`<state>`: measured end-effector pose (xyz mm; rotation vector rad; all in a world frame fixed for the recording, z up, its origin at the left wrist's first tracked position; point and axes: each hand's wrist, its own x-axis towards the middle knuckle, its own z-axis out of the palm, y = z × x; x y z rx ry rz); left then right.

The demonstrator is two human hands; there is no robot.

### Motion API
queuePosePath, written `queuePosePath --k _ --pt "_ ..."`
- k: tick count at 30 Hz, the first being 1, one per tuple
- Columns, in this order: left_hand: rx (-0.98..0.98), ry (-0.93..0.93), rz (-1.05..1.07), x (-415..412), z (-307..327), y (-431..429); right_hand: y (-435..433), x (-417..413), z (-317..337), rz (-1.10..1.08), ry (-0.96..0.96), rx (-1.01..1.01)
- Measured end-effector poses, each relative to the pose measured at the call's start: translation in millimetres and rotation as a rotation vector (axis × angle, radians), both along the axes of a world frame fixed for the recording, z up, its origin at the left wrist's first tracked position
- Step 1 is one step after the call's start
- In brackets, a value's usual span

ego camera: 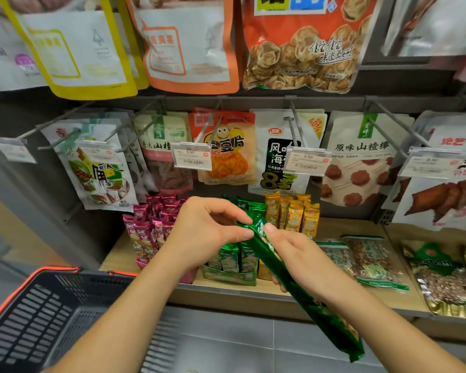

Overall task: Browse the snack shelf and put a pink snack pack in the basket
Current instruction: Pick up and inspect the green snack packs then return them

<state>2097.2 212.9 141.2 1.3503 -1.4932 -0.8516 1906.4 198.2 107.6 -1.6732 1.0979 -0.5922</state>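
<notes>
Black basket [73, 316]: plastic with slotted walls and an orange rim, low at my left and closest to me.
Floor [240, 337]: grey tiles under my forearms.
Green snack pack [307, 300]: a long foil pack, slanting from upper left to lower right, held in the air in front of the shelf by both my hands.
Right hand [299, 251]: wrapped round the pack, thumb on top, fingers curled beneath.
Left hand [207, 230]: thumb and fingertips pinch the pack's upper end.
Shelf [342, 226]: pale wood with a grey front edge.
Pink snack packs [151, 230]: upright in a cluster at the shelf's left end, partly behind my left hand; neither of my hands touches them.
Green packs [232, 259]: upright in an open green box just right of the pink ones, partly hidden by my hands.
Yellow packs [293, 214]: upright, right of the green ones.
Nut bags [369, 262]: lying flat on the right part of the shelf.
Hanging bags [228, 149]: a row on metal pegs above the shelf.
Price tags [191, 156]: clipped at the peg fronts.
Top row: yellow-edged, orange-edged and red-orange bags [301, 44] hanging higher up.
</notes>
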Motion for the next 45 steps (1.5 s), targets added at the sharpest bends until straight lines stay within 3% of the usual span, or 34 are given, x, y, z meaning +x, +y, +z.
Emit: queuePosePath --k 3,8,12,16,25,27,32,35,45 --pt "-0.034 -0.068 0.033 1 0 -1 0 1 2 0.001 0.014 0.020" --pt "-0.263 -0.224 0.101 -7 -4 0 -2 1 4 0.003 -0.010 0.035" --pt "-0.330 -0.232 0.141 -8 -9 -1 -3 2 4 0.004 -0.011 0.016" --pt "-0.239 -0.189 0.137 -3 -6 -3 -4 -2 -1 0.031 0.009 -0.065" --pt "-0.014 -0.001 -0.141 11 1 -3 0 -9 -3 0.002 0.062 -0.351" --pt "-0.016 -0.041 -0.197 11 1 -2 1 -10 -1 0.037 0.098 -0.365" --pt "-0.024 -0.367 -0.256 9 3 1 -1 -15 -1 0.122 0.204 -0.379" --pt "-0.003 -0.349 -0.179 9 7 5 -4 -18 1 0.173 0.262 -0.374" --pt "0.026 -0.343 -0.068 14 11 5 -10 -18 8 0.330 0.172 -0.203"
